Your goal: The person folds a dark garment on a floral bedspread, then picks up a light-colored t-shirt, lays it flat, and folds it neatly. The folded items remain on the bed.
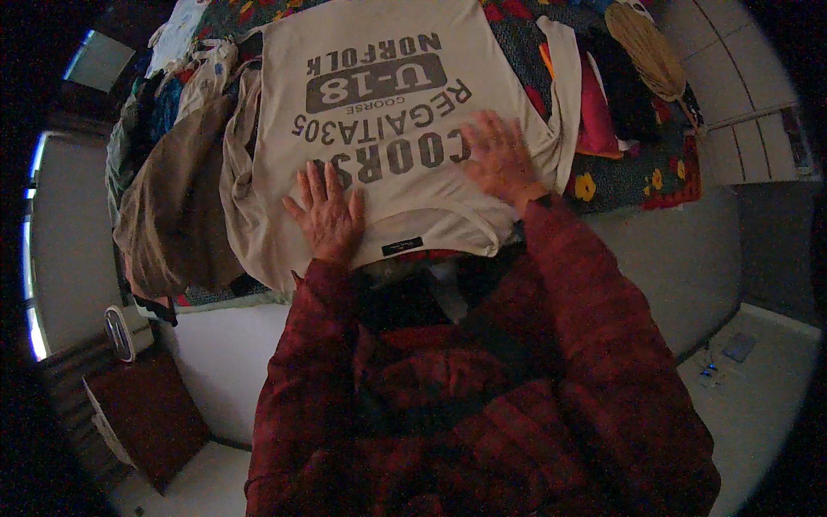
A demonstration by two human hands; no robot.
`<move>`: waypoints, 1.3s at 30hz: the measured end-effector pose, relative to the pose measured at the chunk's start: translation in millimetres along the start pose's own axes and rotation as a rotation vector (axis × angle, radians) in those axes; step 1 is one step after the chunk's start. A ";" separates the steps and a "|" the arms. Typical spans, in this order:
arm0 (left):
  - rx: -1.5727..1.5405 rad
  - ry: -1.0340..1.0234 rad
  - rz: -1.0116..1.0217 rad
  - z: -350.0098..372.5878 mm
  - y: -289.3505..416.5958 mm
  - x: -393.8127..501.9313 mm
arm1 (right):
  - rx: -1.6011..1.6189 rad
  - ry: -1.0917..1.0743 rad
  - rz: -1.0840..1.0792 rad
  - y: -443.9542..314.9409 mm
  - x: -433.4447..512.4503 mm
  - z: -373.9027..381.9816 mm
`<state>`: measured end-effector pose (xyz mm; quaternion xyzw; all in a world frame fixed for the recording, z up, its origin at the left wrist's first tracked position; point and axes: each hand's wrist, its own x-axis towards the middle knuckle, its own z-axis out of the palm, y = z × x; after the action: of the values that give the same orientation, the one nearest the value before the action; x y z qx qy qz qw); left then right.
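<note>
A cream long-sleeved shirt with dark printed lettering lies spread on a bed, its neckline and small dark label towards me. My left hand rests flat on the shirt near its collar, fingers apart and pointing away from me. On the other side of the collar, my right hand is over the print with fingers spread, slightly blurred. One sleeve of the shirt lies folded along the right. The other sleeve, at the left, is bunched beside the body of the shirt.
Rumpled clothes, among them a brown garment, are heaped left of the shirt. Right of it lie a magenta cloth and a straw hand broom. A dark red cabinet stands at the lower left, near a white oval object.
</note>
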<state>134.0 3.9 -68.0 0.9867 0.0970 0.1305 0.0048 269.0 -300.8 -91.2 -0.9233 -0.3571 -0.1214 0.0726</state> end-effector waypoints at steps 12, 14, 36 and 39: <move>-0.018 -0.012 -0.020 -1.2 -0.5 1.7 | -0.139 0.121 0.076 -1.9 48.5 -16.2; -0.005 -0.017 -0.012 -1.1 -0.2 1.9 | -0.083 0.024 -0.040 -56.8 70.3 -3.4; -0.155 -0.276 -0.144 -26.4 15.8 18.9 | -0.028 0.097 0.143 22.3 19.3 7.8; -0.316 -0.276 -0.073 -33.2 45.2 44.1 | -0.033 0.100 0.133 24.9 19.8 9.7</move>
<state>175.8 -32.5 -23.0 0.9780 0.1094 0.0072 0.1774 301.7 -304.1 -96.2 -0.9389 -0.2888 -0.1681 0.0828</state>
